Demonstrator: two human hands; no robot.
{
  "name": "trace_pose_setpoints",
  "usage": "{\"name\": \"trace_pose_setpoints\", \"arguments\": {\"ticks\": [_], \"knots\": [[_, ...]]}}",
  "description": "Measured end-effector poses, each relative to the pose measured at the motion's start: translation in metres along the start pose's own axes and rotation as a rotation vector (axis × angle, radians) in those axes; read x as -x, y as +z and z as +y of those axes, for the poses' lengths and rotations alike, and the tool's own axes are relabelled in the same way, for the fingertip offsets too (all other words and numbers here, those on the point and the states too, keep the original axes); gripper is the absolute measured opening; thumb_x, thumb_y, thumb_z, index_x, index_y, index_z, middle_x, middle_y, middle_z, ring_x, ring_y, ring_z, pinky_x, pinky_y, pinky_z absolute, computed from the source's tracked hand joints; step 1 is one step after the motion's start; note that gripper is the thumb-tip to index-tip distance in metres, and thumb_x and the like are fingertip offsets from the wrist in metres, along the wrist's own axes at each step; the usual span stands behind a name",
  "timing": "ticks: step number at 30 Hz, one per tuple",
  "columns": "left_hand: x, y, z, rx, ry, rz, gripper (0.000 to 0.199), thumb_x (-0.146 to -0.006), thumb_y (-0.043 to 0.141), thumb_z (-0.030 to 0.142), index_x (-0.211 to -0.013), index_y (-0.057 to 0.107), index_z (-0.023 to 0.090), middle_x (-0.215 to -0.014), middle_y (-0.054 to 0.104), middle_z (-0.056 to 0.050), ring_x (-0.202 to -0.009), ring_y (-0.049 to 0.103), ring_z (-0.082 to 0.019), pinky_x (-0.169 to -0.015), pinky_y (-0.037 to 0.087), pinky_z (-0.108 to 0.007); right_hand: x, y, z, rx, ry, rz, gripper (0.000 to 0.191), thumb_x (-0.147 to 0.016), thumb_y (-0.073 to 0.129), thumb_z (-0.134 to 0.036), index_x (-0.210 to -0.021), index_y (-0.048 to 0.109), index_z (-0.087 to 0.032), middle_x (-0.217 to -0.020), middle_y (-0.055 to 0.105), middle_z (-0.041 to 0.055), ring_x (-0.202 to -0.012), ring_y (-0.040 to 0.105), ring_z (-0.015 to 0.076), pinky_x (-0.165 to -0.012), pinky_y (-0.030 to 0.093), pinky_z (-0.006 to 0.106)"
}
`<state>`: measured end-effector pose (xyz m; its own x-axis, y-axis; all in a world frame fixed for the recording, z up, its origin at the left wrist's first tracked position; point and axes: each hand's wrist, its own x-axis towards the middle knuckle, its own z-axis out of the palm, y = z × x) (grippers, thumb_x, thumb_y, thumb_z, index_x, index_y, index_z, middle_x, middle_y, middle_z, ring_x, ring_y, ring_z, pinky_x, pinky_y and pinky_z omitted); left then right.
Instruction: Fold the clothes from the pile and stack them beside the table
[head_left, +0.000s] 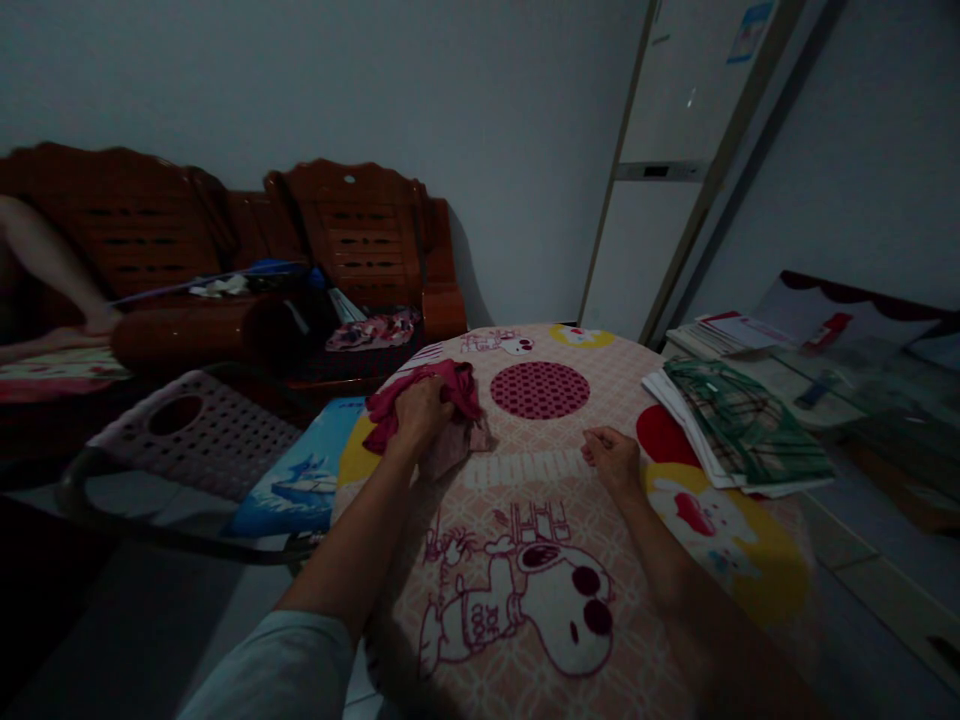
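Observation:
My left hand (424, 408) rests on a crumpled magenta cloth (463, 385) at the left side of the round table, its fingers curled into the fabric. A dull pink cloth (448, 448) lies just below it. My right hand (611, 458) is held at the right of the table's middle, its fingers curled together; whether anything small is between them does not show. Under both hands spreads a pink patterned tablecloth (540, 520) with cartoon dogs and a dark pink oval.
Folded green plaid fabric (750, 425) lies on white sheets at the table's right edge. A woven chair (202, 430) stands left, beside a blue picture board (300, 480). Behind are wooden seats (352, 230), with a person's leg and hand at far left. A glass-topped table (825, 380) stands right.

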<state>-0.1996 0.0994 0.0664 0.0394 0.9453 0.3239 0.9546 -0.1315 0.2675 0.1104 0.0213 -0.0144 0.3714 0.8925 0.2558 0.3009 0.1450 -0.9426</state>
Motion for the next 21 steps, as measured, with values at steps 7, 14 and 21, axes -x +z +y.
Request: {"name": "trace_pose_setpoints", "arguments": {"ticks": [7, 14, 21], "knots": [[0.029, 0.022, 0.009, -0.088, 0.073, -0.108, 0.071, -0.076, 0.065, 0.032, -0.143, 0.042, 0.027, -0.145, 0.035, -0.016, -0.125, 0.04, -0.036, -0.088, 0.048, -0.045, 0.0, -0.002, 0.003, 0.028, -0.015, -0.009, 0.032, -0.074, 0.062, -0.047, -0.074, 0.068, -0.016, -0.058, 0.064, 0.0029, -0.051, 0.06, 0.0173, -0.05, 0.049, 0.028], [0.001, 0.013, -0.045, -0.152, 0.009, -0.036, 0.066, -0.078, 0.056, 0.018, -0.143, 0.044, 0.024, -0.143, 0.04, -0.017, -0.124, 0.044, -0.037, -0.094, 0.046, -0.046, -0.002, -0.003, 0.007, 0.064, -0.021, 0.012, 0.031, -0.076, 0.058, -0.046, -0.076, 0.068, -0.017, -0.058, 0.064, 0.0028, -0.053, 0.06, 0.0177, -0.051, 0.049, 0.028], [-0.004, -0.014, -0.022, -0.041, 0.138, 0.065, 0.05, -0.082, 0.057, 0.034, -0.129, 0.06, 0.019, -0.114, 0.065, -0.016, -0.104, 0.061, -0.033, -0.088, 0.048, -0.041, -0.013, -0.022, -0.013, 0.328, -0.209, 0.194, 0.029, -0.082, 0.049, -0.04, -0.075, 0.068, -0.019, -0.069, 0.068, 0.0067, -0.065, 0.062, 0.02, -0.065, 0.048, 0.03]]}}
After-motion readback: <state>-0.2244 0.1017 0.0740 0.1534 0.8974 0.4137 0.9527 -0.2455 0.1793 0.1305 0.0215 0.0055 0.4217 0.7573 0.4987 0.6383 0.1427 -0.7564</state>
